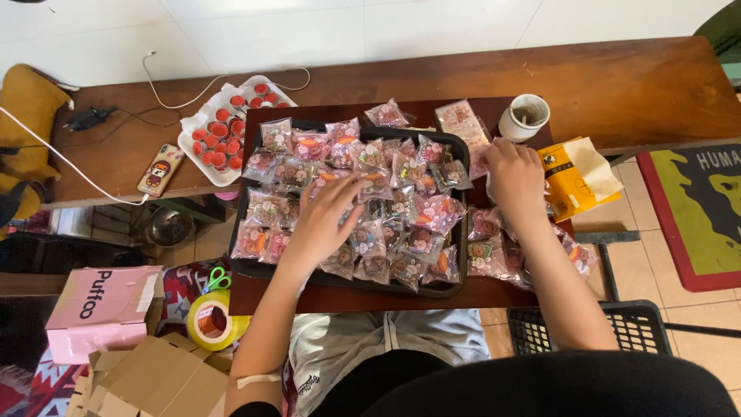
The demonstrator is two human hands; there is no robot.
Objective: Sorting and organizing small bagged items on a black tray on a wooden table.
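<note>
Black tray (241,266), packets (401,224) under left hand (324,220)

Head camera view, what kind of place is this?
Probably a home packing corner for small treats: a black tray heaped with sealed clear packets, cardboard boxes and a yellow tape roll on the floor.

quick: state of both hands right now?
Left hand: open, fingers spread flat on the small clear cookie packets in the black tray; holding nothing.
Right hand: palm down on packets beside the tray; grip cannot be told.
</note>
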